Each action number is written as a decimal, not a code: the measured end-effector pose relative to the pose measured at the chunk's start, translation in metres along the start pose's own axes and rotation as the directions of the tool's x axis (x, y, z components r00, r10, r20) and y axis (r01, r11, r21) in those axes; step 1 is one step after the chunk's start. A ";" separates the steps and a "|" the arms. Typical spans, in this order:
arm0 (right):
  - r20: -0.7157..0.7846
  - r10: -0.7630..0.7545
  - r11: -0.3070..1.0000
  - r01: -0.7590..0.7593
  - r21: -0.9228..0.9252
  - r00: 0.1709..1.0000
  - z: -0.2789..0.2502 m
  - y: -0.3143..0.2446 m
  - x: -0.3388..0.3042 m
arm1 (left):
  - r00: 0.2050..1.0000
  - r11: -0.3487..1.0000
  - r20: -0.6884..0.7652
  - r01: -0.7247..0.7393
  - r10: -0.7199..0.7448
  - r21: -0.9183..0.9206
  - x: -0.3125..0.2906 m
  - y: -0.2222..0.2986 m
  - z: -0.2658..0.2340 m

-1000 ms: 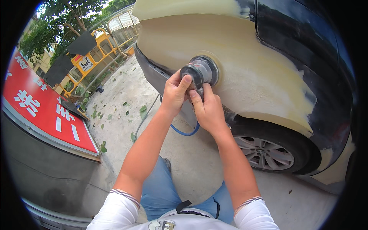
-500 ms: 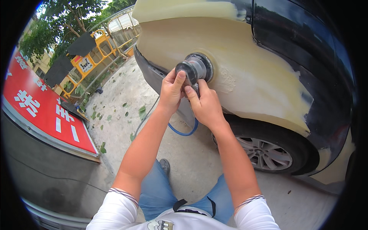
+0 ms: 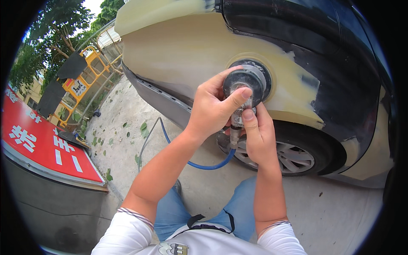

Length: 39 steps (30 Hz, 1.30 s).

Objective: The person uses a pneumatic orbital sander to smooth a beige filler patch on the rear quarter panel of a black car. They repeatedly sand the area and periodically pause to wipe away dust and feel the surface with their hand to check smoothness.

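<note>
A round pneumatic sander lies with its pad against the car's rear side panel, above the wheel arch. The panel is coated in cream and yellowish filler. My left hand wraps round the sander's head from the left, thumb across its top. Lower down, my right hand grips the handle beside the metal hose fitting. From that fitting a blue air hose loops down and to the left. The pad's face is hidden against the panel.
Below the panel is the car's wheel; a grey bumper juts out at left. A red sign board leans at far left. Yellow barriers and a metal railing stand behind. Leaves lie on the concrete.
Both hands have carried the sander to the right across the panel, nearer the wheel arch. The handle now points downward, and more of the blue hose shows. The view has shifted too.
</note>
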State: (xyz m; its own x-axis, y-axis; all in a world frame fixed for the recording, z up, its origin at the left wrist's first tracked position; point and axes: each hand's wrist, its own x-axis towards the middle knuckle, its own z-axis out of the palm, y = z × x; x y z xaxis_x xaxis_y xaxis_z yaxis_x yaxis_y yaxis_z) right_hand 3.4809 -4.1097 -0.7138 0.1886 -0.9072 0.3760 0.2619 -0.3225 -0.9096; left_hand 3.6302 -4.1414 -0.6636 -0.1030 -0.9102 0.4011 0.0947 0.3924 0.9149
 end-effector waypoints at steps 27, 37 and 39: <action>0.009 -0.100 0.958 0.099 -0.268 0.995 0.068 0.058 0.023 | 0.991 0.994 -0.109 0.069 -0.078 -0.081 -0.029 -0.035 -0.094; 0.051 -0.036 0.996 0.041 -0.085 0.998 0.037 0.023 0.011 | 0.995 0.991 0.020 0.097 -0.096 -0.093 -0.008 -0.009 -0.052; 0.105 -0.041 0.969 0.065 -0.237 0.994 0.063 0.041 0.031 | 0.975 0.978 -0.094 0.193 -0.200 -0.079 -0.010 -0.010 -0.090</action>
State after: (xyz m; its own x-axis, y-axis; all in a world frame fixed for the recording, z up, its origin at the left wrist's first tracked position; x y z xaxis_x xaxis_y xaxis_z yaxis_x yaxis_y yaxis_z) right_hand 3.5567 -4.1341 -0.7280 0.2763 -0.8599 0.4292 0.0421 -0.4354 -0.8993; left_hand 3.7193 -4.1479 -0.6810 -0.0266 -0.9787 0.2034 0.1512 0.1972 0.9686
